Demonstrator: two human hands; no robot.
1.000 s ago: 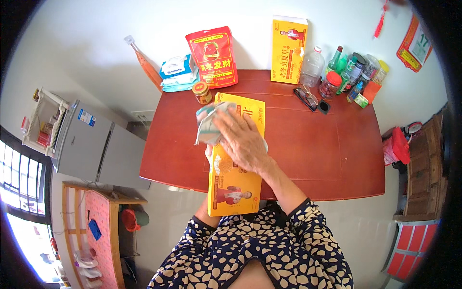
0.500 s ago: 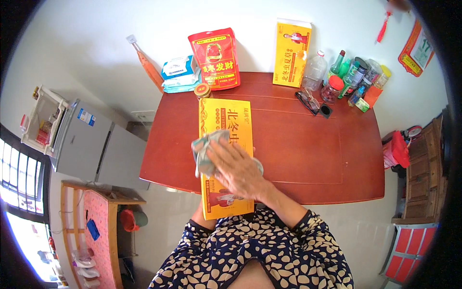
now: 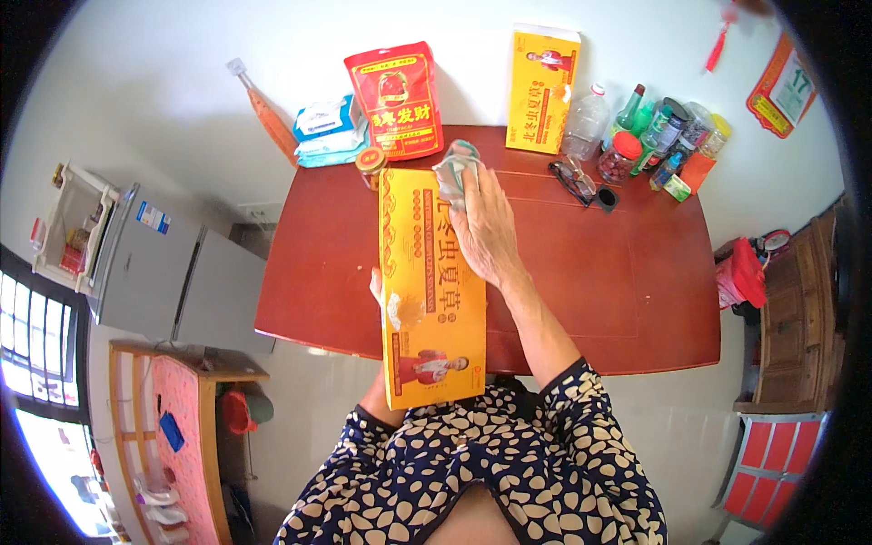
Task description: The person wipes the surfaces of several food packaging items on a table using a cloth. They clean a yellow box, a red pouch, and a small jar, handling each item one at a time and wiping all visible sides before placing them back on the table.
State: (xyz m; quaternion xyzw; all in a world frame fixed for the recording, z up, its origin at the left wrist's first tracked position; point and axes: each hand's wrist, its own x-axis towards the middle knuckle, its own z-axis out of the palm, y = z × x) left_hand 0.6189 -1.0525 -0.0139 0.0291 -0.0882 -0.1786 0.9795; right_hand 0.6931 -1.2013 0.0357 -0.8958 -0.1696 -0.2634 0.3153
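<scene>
A long yellow gift box [image 3: 406, 245] with red and gold print stands out over the table's near edge, its lower end close to my body. My left hand [image 3: 375, 285] grips it from beneath; only the fingertips show at its left edge, the rest being hidden behind the box. With my right hand [image 3: 489, 238] I press a crumpled grey-green cloth [image 3: 459, 173] against the box's upper right corner, fingers stretched over the cloth. A pale, scuffed patch marks the lower left of the box face.
On the reddish-brown table [image 3: 590, 291] stand a red bag [image 3: 400, 100], wipes packs [image 3: 325, 132], a small jar [image 3: 371, 165] and another yellow box [image 3: 542, 86] against the wall. Glasses [image 3: 572, 182], a plastic bottle [image 3: 586, 123], a red-lidded jar [image 3: 619, 159] and several bottles crowd the back right.
My right hand has slid the cloth up and to the right, from the box's middle left to its upper right corner. The pale patch and more of the print now show.
</scene>
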